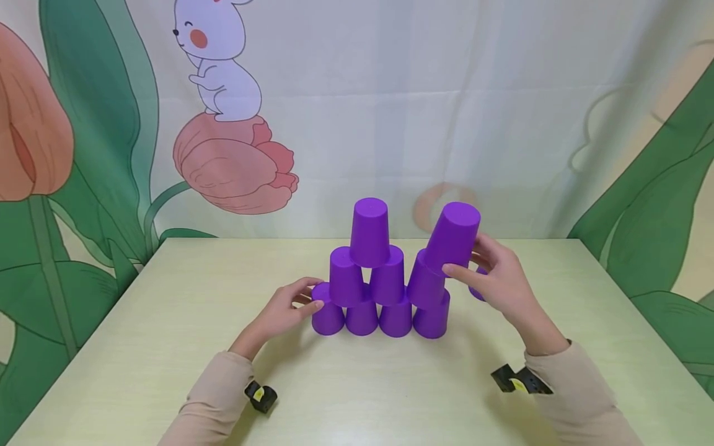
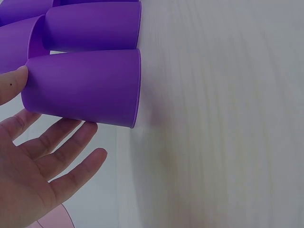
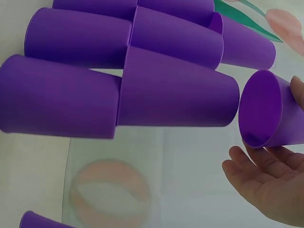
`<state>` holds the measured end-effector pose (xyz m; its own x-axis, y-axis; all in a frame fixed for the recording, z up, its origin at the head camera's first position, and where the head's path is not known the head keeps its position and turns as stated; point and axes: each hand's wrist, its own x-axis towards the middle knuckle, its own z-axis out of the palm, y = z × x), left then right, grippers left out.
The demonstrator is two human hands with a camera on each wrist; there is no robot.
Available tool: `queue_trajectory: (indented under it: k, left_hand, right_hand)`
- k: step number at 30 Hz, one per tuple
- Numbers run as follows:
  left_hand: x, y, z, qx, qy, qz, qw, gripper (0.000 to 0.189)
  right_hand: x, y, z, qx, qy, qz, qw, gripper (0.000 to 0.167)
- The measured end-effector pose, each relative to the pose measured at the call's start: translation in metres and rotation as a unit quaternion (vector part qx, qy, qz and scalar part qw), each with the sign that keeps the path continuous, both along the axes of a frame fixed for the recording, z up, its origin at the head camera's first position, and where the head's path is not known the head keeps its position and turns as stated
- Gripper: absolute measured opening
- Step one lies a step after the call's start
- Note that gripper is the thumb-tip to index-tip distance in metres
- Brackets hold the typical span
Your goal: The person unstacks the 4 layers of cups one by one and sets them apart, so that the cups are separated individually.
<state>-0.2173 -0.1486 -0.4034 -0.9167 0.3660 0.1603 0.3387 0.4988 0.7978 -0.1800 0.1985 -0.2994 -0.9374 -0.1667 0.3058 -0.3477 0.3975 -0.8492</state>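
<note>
Upside-down purple cups form a pyramid on the table. My right hand (image 1: 504, 282) holds a purple cup (image 1: 454, 238), tilted, thumb in front and fingers behind, over the right cup of the middle row (image 1: 426, 282). In the right wrist view the open mouth of the held cup (image 3: 261, 109) faces that cup's base, close by. A single cup (image 1: 370, 232) tops the two left middle cups. My left hand (image 1: 284, 310) is at the leftmost bottom cup (image 2: 83, 88), its thumb touching the upper edge and its loosely extended fingers along the far side.
Another purple cup (image 1: 478, 286) lies partly hidden behind my right hand. The pale table (image 1: 362, 390) ends at a printed curtain (image 1: 334, 124) behind the stack. Small black wrist devices (image 1: 261, 396) sit at both sleeves.
</note>
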Motion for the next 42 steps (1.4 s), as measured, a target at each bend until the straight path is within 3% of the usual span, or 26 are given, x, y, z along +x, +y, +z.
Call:
queue_trajectory:
  k: [6, 13, 26, 42]
  left_hand:
    - [0.006, 0.004, 0.007, -0.007, -0.007, 0.005, 0.9999, 0.037]
    - [0.022, 0.010, 0.036, 0.000, -0.007, -0.001, 1.0000, 0.035]
    - [0.001, 0.002, 0.006, -0.005, -0.011, 0.004, 0.9999, 0.037]
    - [0.001, 0.002, 0.002, -0.003, -0.014, 0.006, 0.9999, 0.037]
  right_hand:
    - [0.005, 0.013, 0.001, 0.015, 0.005, -0.020, 0.9997, 0.058]
    - [0.007, 0.026, 0.002, 0.029, 0.021, -0.045, 0.9983, 0.058]
    - [0.007, 0.057, -0.006, 0.020, 0.018, -0.080, 0.9964, 0.059]
    - [0.013, 0.090, -0.015, 0.029, 0.010, -0.125, 0.9917, 0.056]
